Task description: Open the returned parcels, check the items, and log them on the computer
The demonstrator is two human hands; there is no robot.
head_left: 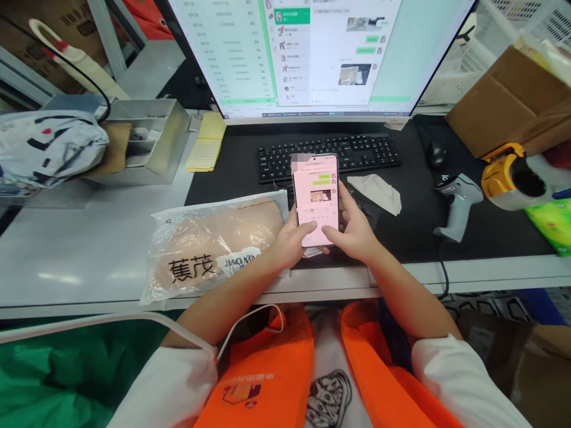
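A smartphone [316, 205] is held upright in both hands above the desk's front part, its lit screen facing me with a chat on it. My left hand [292, 239] grips its left side, the thumb over the lower screen. On the other side my right hand [354, 229] wraps the right edge, thumb also low on the screen. Beside my left forearm lies a clear plastic bag [214, 244] with beige folded contents and dark printed lettering. Behind the phone is a black keyboard [366, 153], partly hidden by it. A crumpled white tissue [377, 193] rests right of the phone.
A monitor [330, 59] stands at the back. To the right are a barcode scanner [461, 205], a mouse [436, 154], a yellow tape dispenser [506, 172] and a cardboard box [513, 101]. Yellow notepads [206, 145] and an open grey box [167, 142] are at left.
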